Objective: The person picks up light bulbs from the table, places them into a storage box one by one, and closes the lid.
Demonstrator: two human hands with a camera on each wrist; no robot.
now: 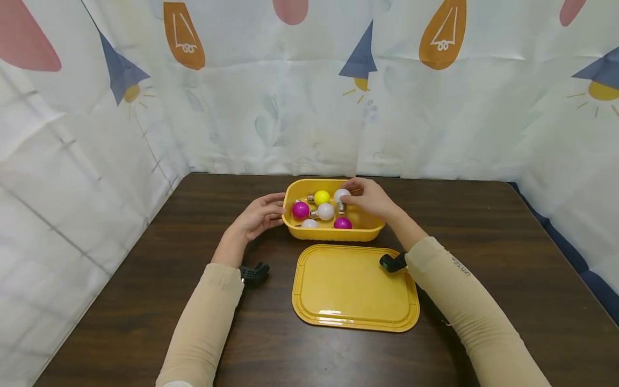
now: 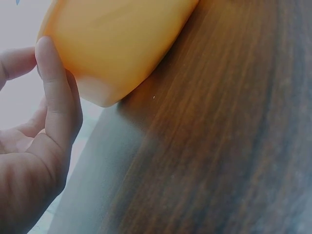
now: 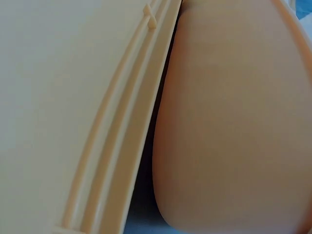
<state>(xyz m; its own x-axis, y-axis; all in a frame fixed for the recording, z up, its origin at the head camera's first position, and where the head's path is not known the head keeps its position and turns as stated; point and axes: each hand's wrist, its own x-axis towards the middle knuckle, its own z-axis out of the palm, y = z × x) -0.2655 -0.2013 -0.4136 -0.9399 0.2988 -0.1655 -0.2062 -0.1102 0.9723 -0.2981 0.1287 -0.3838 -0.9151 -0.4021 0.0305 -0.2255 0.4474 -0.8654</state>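
Note:
A yellow plastic tub (image 1: 360,235) holds several light bulbs: a yellow bulb (image 1: 322,197), magenta bulbs (image 1: 300,209) and white bulbs (image 1: 325,211), with metal screw bases. At the tub's left end, my left hand (image 1: 261,216) pinches the rim; its fingers (image 2: 56,83) lie against the outer wall in the left wrist view. Over the tub's right half, my right hand (image 1: 369,198) pinches a white bulb (image 1: 342,194) by its globe, screw base pointing down. The right wrist view shows the tub wall (image 3: 234,122) but not the hand.
In front of the tub lies a flat yellow lid (image 1: 355,287) with a ridged edge, the right wrist camera (image 1: 393,262) above its right corner. Both stand on a dark wooden table (image 1: 483,258). A patterned white curtain (image 1: 309,118) hangs behind the table's far edge.

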